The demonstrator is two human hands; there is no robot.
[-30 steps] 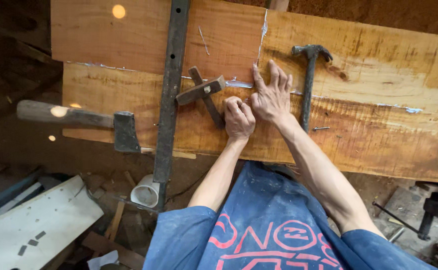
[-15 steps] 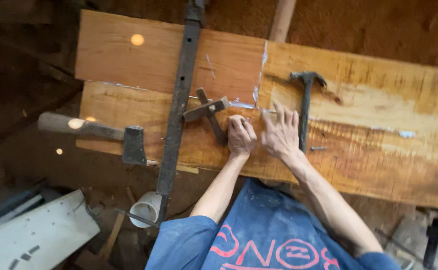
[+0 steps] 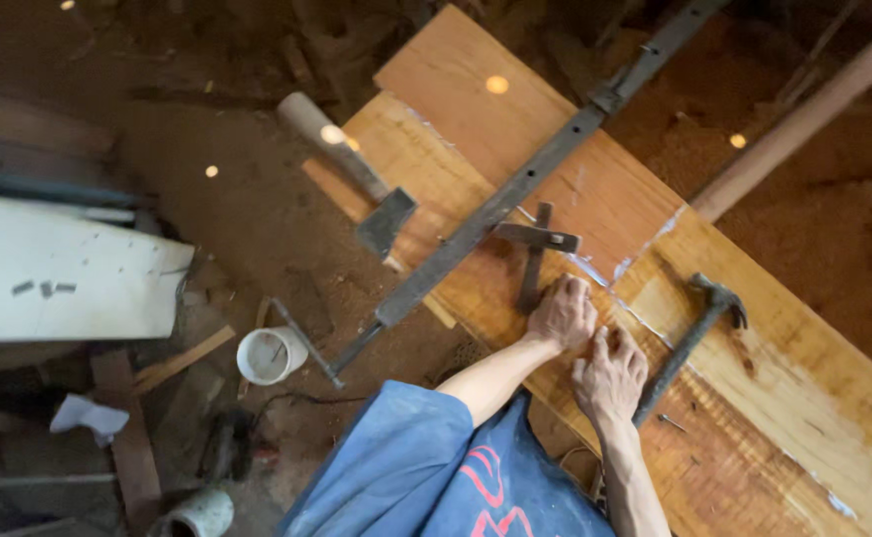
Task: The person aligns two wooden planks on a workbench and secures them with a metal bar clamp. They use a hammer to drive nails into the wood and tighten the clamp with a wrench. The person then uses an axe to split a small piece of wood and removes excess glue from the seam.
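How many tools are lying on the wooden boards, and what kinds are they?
Claw hammer: 1
Hatchet: 1
Long bar clamp: 1
Small metal cross-shaped tool: 1
Total: 4 tools on the boards. The left hand and right hand press on the wood between the cross-shaped tool and the hammer.

Left hand (image 3: 562, 314) fisted on orange wooden board (image 3: 774, 368), just beside metal bracket (image 3: 535, 249); right hand (image 3: 610, 373) flat on board, touching left; claw hammer (image 3: 689, 338) beside right hand; long bar clamp (image 3: 515, 194) across board.
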